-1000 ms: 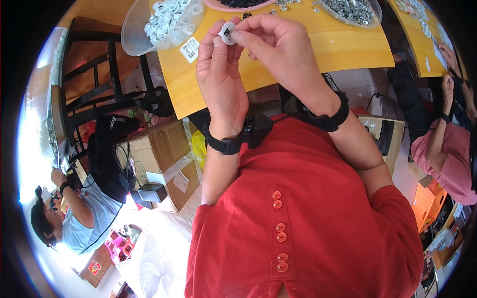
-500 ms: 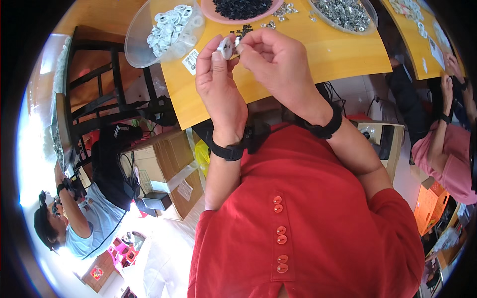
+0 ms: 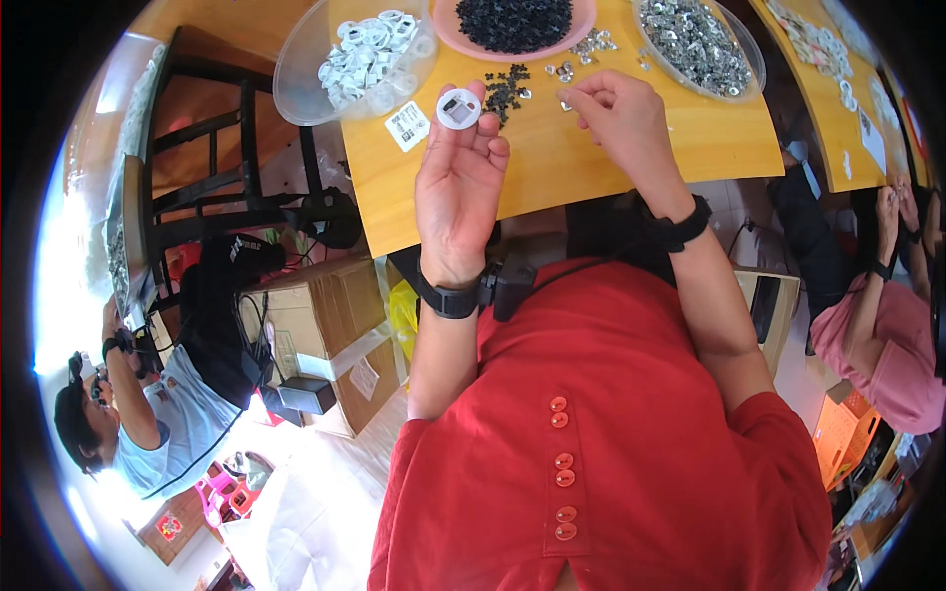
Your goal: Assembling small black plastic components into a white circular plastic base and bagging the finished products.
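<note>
My left hand [image 3: 457, 182] is raised over the near part of the table, palm up. Its fingertips hold a round white plastic part [image 3: 458, 109] with a rectangular recess and a small metallic bit in it. To the right, my right hand [image 3: 629, 118] pinches a small silvery piece [image 3: 565, 97] between thumb and forefinger, apart from the white part. Small black star-shaped parts [image 3: 506, 96] lie in a loose pile between the hands. A few shiny metal pieces [image 3: 594, 45] are scattered beyond them.
Along the yellow table's [image 3: 394, 187] far side stand a clear tub of white parts [image 3: 286, 84], a pink dish of black parts [image 3: 588, 34] and a clear tub of metal pieces [image 3: 757, 74]. A printed label [image 3: 407, 126] lies at left. Other people sit at both sides.
My hands have separated. The right has drawn away to the right with the silvery piece; the left has turned the white part's recessed face into view.
</note>
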{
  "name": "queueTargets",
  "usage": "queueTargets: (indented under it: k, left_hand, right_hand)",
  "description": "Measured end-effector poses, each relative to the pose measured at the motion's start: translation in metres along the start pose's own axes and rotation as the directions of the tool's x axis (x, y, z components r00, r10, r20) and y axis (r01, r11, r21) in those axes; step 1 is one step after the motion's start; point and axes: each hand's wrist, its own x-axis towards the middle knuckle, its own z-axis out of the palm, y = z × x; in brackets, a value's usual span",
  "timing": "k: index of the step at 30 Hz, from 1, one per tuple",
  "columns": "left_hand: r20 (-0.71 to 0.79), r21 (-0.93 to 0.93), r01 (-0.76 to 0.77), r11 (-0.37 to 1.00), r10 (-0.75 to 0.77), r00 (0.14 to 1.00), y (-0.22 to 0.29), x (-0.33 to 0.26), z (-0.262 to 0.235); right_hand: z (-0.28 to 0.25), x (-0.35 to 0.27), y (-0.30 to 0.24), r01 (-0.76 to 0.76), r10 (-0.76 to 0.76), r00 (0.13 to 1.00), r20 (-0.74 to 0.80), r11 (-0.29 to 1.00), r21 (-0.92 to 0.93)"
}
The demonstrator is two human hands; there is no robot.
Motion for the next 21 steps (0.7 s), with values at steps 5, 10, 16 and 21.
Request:
queueTargets:
  k: [5,10,16,21]
  left_hand:
    - [-0.023,0.028,-0.003,1.000,0.004,1.000,0.003,0.001,-0.001]
    - [-0.153,0.025,0.003,1.000,0.001,0.988,0.010,-0.003,-0.020]
    - [-0.195,0.136,-0.038,0.990,0.065,0.979,0.023,0.000,-0.049]
    - [-0.191,0.110,-0.077,0.991,0.097,0.977,0.024,0.004,-0.069]
  right_hand:
    - [-0.024,-0.055,-0.086,0.045,-0.301,0.900,0.317,0.785,0.618]
    - [-0.032,-0.093,-0.145,-0.379,-0.676,0.515,0.527,0.372,0.847]
    - [-0.046,-0.104,-0.163,-0.819,-0.745,0.314,0.589,0.102,0.565]
    - [-0.024,-0.100,-0.159,-0.722,-0.789,0.309,0.530,0.168,0.671]
